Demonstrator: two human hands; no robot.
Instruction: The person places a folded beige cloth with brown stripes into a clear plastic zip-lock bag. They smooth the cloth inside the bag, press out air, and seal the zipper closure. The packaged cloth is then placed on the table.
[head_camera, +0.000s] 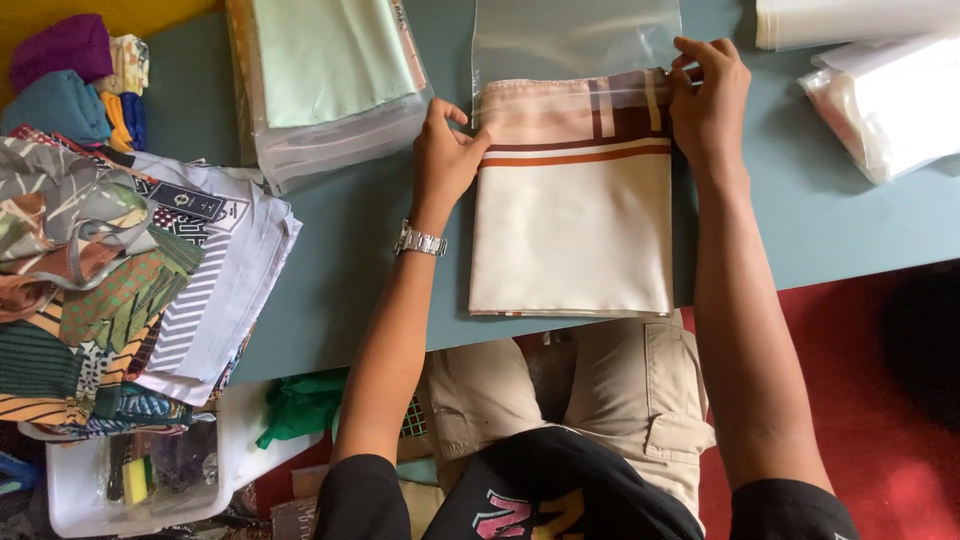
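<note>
Folded scarf (572, 215) on table (820, 215), far end inside mouth of clear plastic bag (575, 40). Left hand (447, 160) and right hand (708, 100) at either bag corner. Bagged cloths (330, 80) left; fabric pile (130, 280) farther left; bag stacks (880, 90) right.

left hand (447, 155) gripping bag mouth's left edge | right hand (708, 100) pinching its right edge | clear bag (575, 40) covering top of folded cream scarf (572, 225) | blue table (350, 240) bearing 1 patterned cloth pile (130, 290)
</note>
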